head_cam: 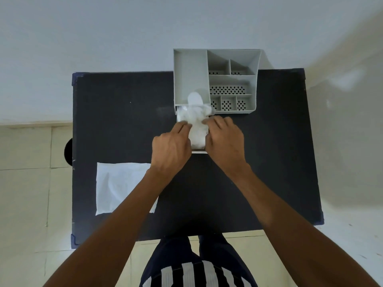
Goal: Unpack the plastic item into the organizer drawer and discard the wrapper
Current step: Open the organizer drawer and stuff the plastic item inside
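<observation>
Pinching the white plastic item (196, 125) from both sides, the left hand (171, 149) and right hand (224, 141) are holding it over the pulled-out drawer (198, 151) of the grey organizer (190, 75); a white wrapper (122, 187) is lying on the table (124, 121).

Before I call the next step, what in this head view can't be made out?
- Drawer interior: covered by the white plastic item and both hands.
- Fingertips of left hand and right hand: blurred against the plastic, grip unclear.
- White wrapper corner: behind the left forearm.
</observation>
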